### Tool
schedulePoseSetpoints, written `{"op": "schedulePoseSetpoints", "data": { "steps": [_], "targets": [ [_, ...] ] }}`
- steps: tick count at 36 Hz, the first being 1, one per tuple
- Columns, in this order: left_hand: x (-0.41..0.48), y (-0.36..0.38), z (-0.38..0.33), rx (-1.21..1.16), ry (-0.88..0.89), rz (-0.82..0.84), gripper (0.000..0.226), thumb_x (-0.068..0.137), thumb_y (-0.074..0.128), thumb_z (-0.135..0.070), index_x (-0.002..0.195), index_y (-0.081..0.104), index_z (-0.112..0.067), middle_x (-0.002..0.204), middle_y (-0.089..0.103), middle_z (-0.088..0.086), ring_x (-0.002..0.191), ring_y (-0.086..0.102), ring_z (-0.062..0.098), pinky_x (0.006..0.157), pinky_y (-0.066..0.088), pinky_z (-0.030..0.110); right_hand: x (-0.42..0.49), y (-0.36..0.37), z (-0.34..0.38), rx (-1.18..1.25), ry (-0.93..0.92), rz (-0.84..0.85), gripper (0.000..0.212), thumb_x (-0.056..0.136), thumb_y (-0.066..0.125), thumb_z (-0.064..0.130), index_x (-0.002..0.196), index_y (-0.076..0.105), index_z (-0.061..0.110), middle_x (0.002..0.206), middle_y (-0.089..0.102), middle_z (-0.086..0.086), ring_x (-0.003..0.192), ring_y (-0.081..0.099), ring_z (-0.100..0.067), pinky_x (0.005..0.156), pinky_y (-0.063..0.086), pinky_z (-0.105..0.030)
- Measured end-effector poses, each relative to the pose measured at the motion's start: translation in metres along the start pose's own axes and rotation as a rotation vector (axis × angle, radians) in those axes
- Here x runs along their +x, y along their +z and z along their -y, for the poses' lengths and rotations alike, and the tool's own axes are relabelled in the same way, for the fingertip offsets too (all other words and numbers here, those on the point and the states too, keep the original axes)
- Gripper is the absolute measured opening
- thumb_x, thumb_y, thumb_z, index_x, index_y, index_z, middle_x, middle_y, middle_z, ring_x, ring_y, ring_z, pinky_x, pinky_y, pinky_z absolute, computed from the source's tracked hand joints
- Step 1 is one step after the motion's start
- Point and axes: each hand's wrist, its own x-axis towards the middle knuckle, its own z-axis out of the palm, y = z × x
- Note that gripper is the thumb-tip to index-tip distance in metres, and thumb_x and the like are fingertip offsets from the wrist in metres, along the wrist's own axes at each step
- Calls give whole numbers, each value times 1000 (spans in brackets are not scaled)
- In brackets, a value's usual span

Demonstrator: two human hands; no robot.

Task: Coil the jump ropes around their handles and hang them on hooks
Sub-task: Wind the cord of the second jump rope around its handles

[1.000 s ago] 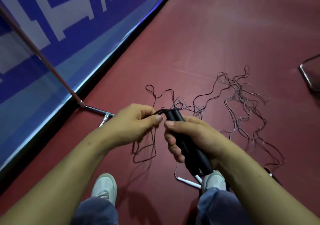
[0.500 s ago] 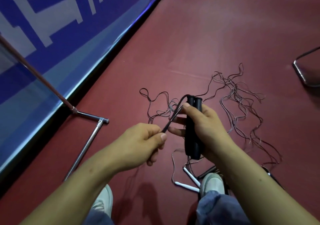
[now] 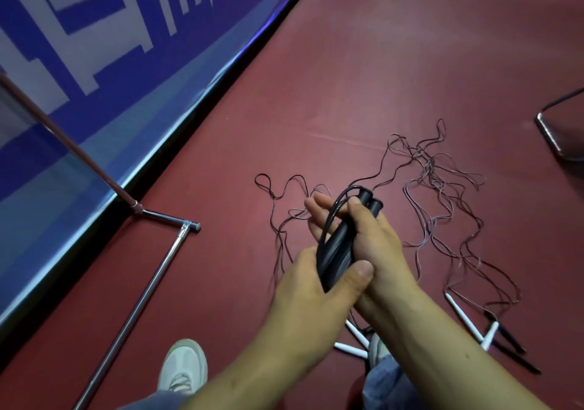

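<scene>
My right hand [image 3: 373, 239] grips two black jump rope handles [image 3: 343, 242] held side by side, tips pointing away from me. Its black cord [image 3: 328, 223] loops from the handle tops down the left side. My left hand [image 3: 316, 292] is closed on the lower end of the handles, thumb pressed across the cord there. A tangle of thin loose ropes [image 3: 442, 195] lies on the red floor beyond my hands. White handles [image 3: 463, 316] and black handles [image 3: 512, 340] of other ropes lie at the lower right.
A chrome rack base [image 3: 148, 286] and slanted pole [image 3: 66, 144] stand at the left by a blue banner wall [image 3: 94, 46]. A metal frame [image 3: 556, 135] sits at the right edge. My white shoes [image 3: 183, 368] are below.
My left hand has carried the cord down from the handle tops to the handles' lower end and now presses against them. The handles have tilted slightly in my right hand.
</scene>
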Motion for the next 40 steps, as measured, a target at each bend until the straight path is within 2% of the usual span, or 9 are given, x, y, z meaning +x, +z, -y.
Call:
{"op": "schedulePoseSetpoints", "data": {
  "steps": [7, 12, 18, 24, 29, 32, 35, 38, 40],
  "targets": [
    [1, 0, -7, -249, 23, -45, 38, 80, 60, -55, 92, 62, -19, 60, 66, 2, 53, 59, 16, 58, 47, 36, -3, -2, 2, -70, -18, 60, 14, 110, 43, 23, 118, 48, 12, 113, 77, -8, 109, 73, -26, 103, 52, -50],
    [5, -8, -11, -87, 78, -224, 20, 89, 58, -43, 91, 64, -25, 58, 61, -6, 55, 60, 17, 56, 49, 36, -8, 0, -2, -80, 12, 58, 22, 109, 46, 30, 122, 47, 12, 112, 77, -6, 99, 70, -28, 94, 56, -53],
    [18, -20, -5, 130, 107, -418, 39, 100, 48, -47, 76, 60, -18, 62, 57, -6, 58, 52, 3, 52, 37, 16, -18, 6, -11, -18, 59, 62, 24, 110, 40, 29, 131, 40, 17, 112, 77, -2, 88, 71, -18, 73, 58, -37],
    [26, -31, 0, 181, 173, -378, 45, 100, 47, -53, 75, 61, -18, 53, 56, -3, 53, 58, 17, 53, 44, 33, -17, 7, -12, 26, 96, 51, 32, 110, 40, 32, 138, 41, 17, 116, 76, -2, 91, 72, -17, 67, 58, -38],
    [33, -47, -1, 182, 177, -325, 47, 101, 47, -52, 76, 67, -18, 47, 49, -5, 46, 47, 17, 48, 38, 32, -9, 0, -5, -65, 137, 63, 34, 101, 58, 24, 132, 47, 16, 115, 74, -4, 103, 73, -25, 86, 60, -53],
    [41, -64, -5, 286, 157, -282, 52, 101, 49, -50, 61, 53, -16, 43, 38, -10, 44, 36, 9, 46, 30, 25, -1, -9, 11, -338, -37, 33, 51, 84, 76, 24, 124, 44, 29, 118, 64, -3, 104, 67, -22, 92, 58, -48],
    [42, -79, -2, 426, 139, -177, 53, 99, 50, -50, 64, 54, -10, 48, 35, -9, 46, 33, 10, 46, 27, 24, 0, -21, 26, -1075, -401, 190, 75, 69, 64, 36, 137, 36, 39, 138, 48, 10, 135, 41, -15, 112, 39, -40],
    [40, -83, 4, 524, 100, -11, 54, 99, 51, -50, 67, 53, -7, 52, 40, -4, 50, 37, 17, 50, 31, 32, -7, -27, 22, -1670, -562, 487, 88, 64, 44, 53, 149, 28, 36, 147, 36, 16, 152, 4, -17, 125, 2, -57],
    [38, -81, 5, 561, 76, 72, 52, 99, 52, -48, 67, 52, -7, 54, 42, -3, 51, 38, 17, 51, 33, 32, -15, -25, 10, -1873, -557, 616, 88, 62, 37, 58, 145, 34, 31, 144, 38, 14, 152, 1, -18, 121, -8, -64]
  ]
}}
